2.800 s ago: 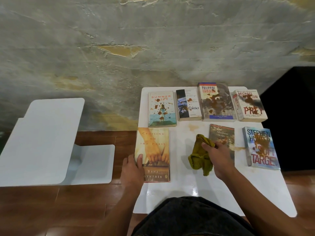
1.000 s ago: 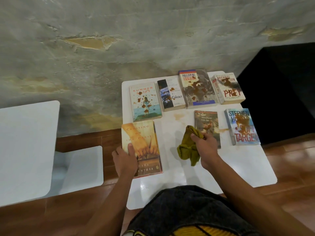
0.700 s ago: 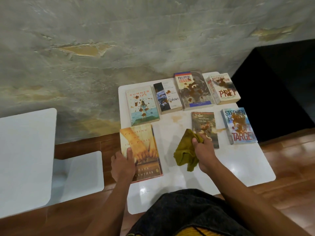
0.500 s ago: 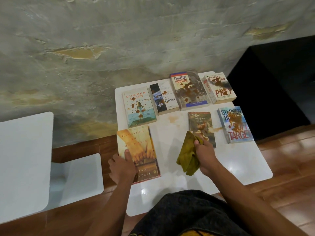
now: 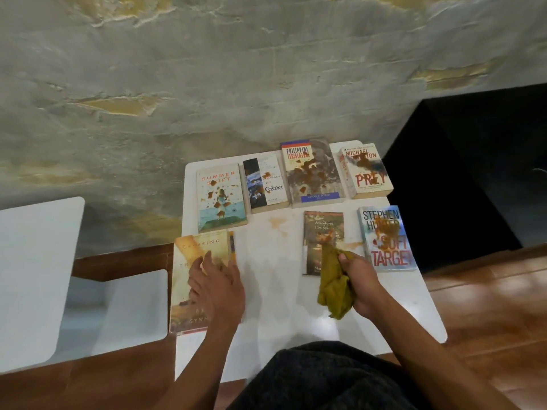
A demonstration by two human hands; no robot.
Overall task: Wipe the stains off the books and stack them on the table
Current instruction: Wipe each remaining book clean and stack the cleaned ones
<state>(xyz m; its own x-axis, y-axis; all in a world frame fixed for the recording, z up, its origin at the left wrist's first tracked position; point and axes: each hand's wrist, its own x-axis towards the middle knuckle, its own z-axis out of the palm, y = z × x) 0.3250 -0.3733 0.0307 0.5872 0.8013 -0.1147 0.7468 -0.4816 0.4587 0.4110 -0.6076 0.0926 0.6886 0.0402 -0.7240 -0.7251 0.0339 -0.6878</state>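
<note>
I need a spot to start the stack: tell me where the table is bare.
The bare strip of table between the Crossing book under the left hand and the Tom Sawyer book, where the right hand holds the cloth; it carries a faint smear. The near right corner is free. The far row is crowded.

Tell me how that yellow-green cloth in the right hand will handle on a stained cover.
The cloth hangs bunched and drooping from the right hand, so it is likely floppy and light. It should mould to the Tom Sawyer book rather than scrape; it may need wadding to press firmly.
</note>
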